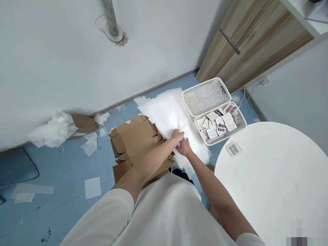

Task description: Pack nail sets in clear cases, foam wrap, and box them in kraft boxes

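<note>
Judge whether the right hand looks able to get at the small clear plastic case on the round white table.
Likely yes: the small clear plastic case sits uncovered near the edge of the round white table, with nothing tall between it and the right hand over the white sheets.

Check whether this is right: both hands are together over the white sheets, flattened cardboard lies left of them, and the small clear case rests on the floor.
No, the head view shows the small clear case on the round table. The left hand and right hand are together over the white sheets, flattened cardboard left of them.
</note>
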Action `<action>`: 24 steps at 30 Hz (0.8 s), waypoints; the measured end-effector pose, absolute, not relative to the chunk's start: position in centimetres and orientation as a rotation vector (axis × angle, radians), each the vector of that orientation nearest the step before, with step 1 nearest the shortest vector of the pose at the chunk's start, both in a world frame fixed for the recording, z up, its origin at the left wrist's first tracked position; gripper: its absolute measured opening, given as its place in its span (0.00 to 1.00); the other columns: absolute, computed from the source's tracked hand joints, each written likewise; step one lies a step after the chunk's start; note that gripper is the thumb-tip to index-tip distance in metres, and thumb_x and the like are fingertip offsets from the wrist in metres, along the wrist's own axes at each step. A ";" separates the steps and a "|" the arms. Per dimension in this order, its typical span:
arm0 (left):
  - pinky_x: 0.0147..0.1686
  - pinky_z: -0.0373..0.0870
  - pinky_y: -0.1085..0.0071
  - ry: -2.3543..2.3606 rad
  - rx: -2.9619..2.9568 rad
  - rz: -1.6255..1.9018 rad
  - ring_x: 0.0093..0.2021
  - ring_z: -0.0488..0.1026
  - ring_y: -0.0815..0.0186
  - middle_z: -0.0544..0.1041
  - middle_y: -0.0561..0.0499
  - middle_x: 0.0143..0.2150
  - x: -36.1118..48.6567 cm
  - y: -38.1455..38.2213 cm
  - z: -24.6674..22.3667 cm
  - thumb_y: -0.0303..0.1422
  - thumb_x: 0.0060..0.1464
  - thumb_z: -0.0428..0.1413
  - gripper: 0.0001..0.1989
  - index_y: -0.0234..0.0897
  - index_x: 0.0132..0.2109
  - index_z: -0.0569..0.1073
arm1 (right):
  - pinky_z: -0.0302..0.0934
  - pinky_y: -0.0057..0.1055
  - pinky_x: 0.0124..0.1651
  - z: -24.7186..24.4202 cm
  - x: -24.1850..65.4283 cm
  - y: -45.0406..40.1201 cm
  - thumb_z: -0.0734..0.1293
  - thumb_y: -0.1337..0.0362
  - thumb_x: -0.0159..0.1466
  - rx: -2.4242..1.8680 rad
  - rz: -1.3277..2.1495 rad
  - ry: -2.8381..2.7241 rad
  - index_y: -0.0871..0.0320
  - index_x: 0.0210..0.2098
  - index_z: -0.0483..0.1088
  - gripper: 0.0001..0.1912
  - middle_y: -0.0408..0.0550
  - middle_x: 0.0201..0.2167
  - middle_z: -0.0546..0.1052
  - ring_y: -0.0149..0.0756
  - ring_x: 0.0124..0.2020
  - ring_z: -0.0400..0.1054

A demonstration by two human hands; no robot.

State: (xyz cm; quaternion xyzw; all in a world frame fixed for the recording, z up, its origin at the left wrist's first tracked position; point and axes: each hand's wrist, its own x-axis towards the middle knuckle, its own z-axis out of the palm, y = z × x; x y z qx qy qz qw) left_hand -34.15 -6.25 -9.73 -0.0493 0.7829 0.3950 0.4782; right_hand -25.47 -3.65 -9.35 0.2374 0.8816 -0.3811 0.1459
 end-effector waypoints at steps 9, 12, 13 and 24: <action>0.34 0.68 0.71 1.993 -0.232 1.026 0.42 0.72 0.64 0.74 0.46 0.43 -35.3 -7.0 -10.0 0.37 0.54 0.49 0.13 0.36 0.44 0.68 | 0.49 0.43 0.57 -8.0 -25.3 -1.3 0.60 0.61 0.57 1.036 -1.391 2.723 0.57 0.50 0.63 0.21 0.55 0.55 0.63 0.42 0.57 0.54; 0.32 0.68 0.70 1.994 -0.218 1.022 0.40 0.72 0.63 0.74 0.46 0.40 -35.3 -7.1 -9.5 0.38 0.53 0.49 0.13 0.37 0.42 0.69 | 0.59 0.40 0.48 -8.0 -25.8 -0.1 0.63 0.55 0.54 1.341 -1.517 2.536 0.59 0.53 0.59 0.29 0.56 0.48 0.68 0.41 0.47 0.64; 0.31 0.67 0.70 1.993 -0.210 1.021 0.40 0.72 0.62 0.75 0.46 0.39 -35.3 -7.1 -9.3 0.39 0.53 0.49 0.13 0.37 0.41 0.69 | 0.61 0.37 0.44 -7.9 -26.0 0.3 0.64 0.55 0.53 1.358 -1.555 2.472 0.59 0.53 0.59 0.30 0.54 0.43 0.71 0.39 0.41 0.67; 0.38 0.68 0.67 2.007 -0.183 1.004 0.54 0.63 0.58 0.59 0.39 0.59 -35.4 -7.4 -7.6 0.46 0.51 0.47 0.31 0.36 0.58 0.52 | 0.58 0.35 0.38 -4.5 -26.1 1.1 0.54 0.64 0.60 1.222 -1.033 2.845 0.57 0.40 0.67 0.14 0.50 0.33 0.74 0.40 0.33 0.66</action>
